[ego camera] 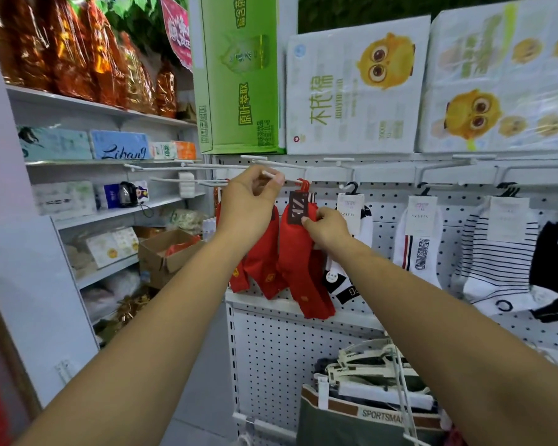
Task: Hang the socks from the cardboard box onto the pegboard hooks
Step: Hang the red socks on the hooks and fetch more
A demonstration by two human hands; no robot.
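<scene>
A pair of red socks [298, 259] with a dark label and red plastic hanger hangs at the front of a white pegboard hook [290, 180]. My right hand [327, 228] pinches the socks' label. My left hand [250, 202] grips the hook's white tip between thumb and fingers. More red socks [258, 265] hang behind my left wrist on a neighbouring hook. The open cardboard box [165, 252] sits on a shelf at the left with something red inside.
White, striped and black socks [496, 252] hang on hooks to the right along the pegboard [271, 355]. Empty long hooks [174, 168] jut out at upper left. Large boxes stand on top. Packaged underwear [368, 410] hangs below.
</scene>
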